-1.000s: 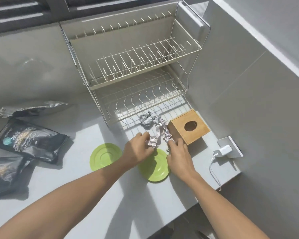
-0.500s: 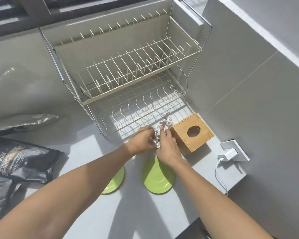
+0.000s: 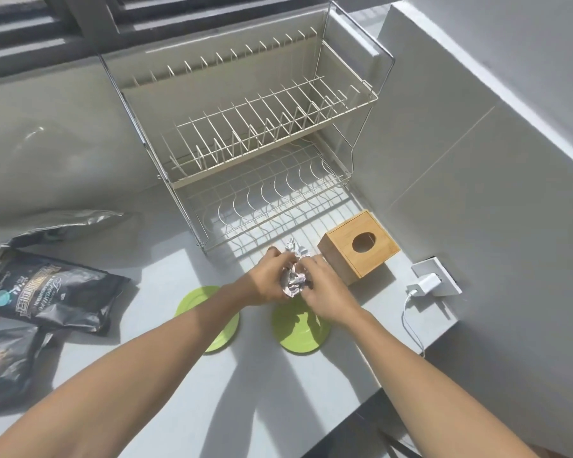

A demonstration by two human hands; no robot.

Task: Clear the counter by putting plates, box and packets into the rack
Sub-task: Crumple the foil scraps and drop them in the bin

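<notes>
We hold a crumpled silver foil packet (image 3: 292, 280) between both our hands. Our left hand (image 3: 268, 281) curls around one side of it, and our right hand (image 3: 321, 285) curls around the other side, squeezing it into a ball. It sits up in the air, just above the right green plate (image 3: 301, 332) and in front of the wire dish rack (image 3: 255, 153).

The rack has nothing in it yet, so we think most of the job is left. The left green plate (image 3: 192, 300) lies partly under our left arm. The wooden box with a round hole (image 3: 358, 246) stands just beside our right hand. The black packets (image 3: 47, 289) lie well apart on the left, with a silver packet (image 3: 50, 223) behind them.

What could go wrong? The foil ball is small and the rack is made of thin wires with gaps. If we drop it in loosely, it may slip through. Our right hand could also bump the box. The white charger (image 3: 425, 284) and its cable hang near the counter edge, so a wide swing may snag them.
</notes>
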